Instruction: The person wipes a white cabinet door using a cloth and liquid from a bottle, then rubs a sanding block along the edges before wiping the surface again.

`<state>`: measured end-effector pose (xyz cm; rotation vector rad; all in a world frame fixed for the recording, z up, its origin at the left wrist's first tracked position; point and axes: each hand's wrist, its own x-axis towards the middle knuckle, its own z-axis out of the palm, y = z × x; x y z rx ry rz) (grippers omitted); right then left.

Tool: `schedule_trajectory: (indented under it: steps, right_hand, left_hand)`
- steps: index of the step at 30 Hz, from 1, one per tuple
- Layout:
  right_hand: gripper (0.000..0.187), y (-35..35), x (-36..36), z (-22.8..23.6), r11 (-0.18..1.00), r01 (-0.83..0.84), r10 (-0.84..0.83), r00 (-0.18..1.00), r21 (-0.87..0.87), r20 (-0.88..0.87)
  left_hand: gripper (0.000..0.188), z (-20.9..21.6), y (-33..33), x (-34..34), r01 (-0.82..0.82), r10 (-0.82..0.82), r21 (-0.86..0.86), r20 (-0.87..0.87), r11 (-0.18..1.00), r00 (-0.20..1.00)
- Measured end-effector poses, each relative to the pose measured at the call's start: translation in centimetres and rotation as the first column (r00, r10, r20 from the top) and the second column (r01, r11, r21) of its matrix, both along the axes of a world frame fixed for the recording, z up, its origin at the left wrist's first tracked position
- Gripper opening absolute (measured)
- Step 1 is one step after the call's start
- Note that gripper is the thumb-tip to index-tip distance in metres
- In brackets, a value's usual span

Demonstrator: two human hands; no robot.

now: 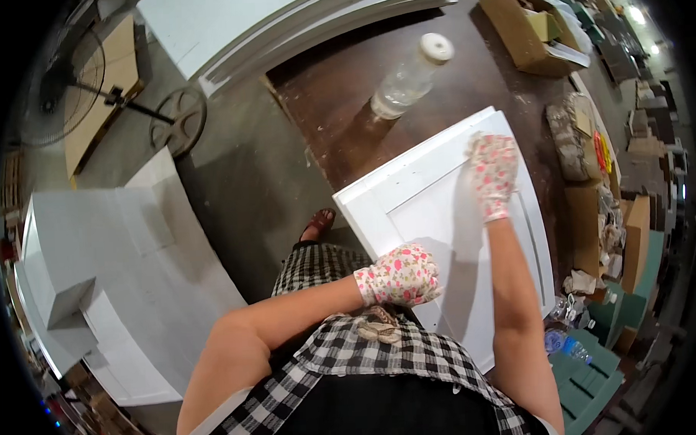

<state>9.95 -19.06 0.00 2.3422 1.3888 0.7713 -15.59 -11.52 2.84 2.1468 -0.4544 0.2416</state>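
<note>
A white panelled cabinet door [432,207] lies flat on a dark brown workbench [336,103]. Both my hands wear floral gloves. My left hand [398,275] rests curled on the panel's near edge, pressing down on it. My right hand [492,172] reaches to the far right part of the panel and lies on its surface with fingers bent; whether it grips something small underneath is hidden.
A clear plastic bottle [411,79] lies on the bench beyond the panel. Stacked white panels [280,20] sit at the back, more white panels [104,257] on the floor at left. A cardboard box [522,31], sanding blocks [567,137] and green pads [591,370] line the right side. A fan [60,82] stands far left.
</note>
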Motion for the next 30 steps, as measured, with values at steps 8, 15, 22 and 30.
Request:
schedule_trajectory:
  steps: [8, 15, 22, 30]
  right_hand:
    - [0.031, 2.0, -10.9, 2.4, 0.969, -0.133, 0.187, 0.944, 0.206, -0.270]
    - [0.018, 1.9, 1.0, 2.6, 0.834, 0.429, -0.213, 0.830, 0.347, -0.515]
    - [0.017, 2.3, -10.4, 3.7, 0.925, 0.159, 0.055, 0.841, 0.344, -0.538]
    - [0.025, 3.0, -0.7, 4.1, 0.829, 0.465, -0.174, 0.742, 0.310, -0.647]
  left_hand:
    - [0.023, 0.7, 1.0, 0.4, 0.014, -0.010, 0.091, -0.047, 0.996, 0.999]
    - [0.013, -0.5, 2.5, 0.4, -0.051, 0.066, 0.260, -0.046, 0.964, 0.997]
    - [0.053, 0.4, 7.5, 5.5, -0.436, 0.538, 0.551, -0.029, 0.712, 0.842]
    - [0.051, 0.6, 8.0, 5.7, -0.423, 0.485, 0.370, -0.089, 0.827, 0.870]
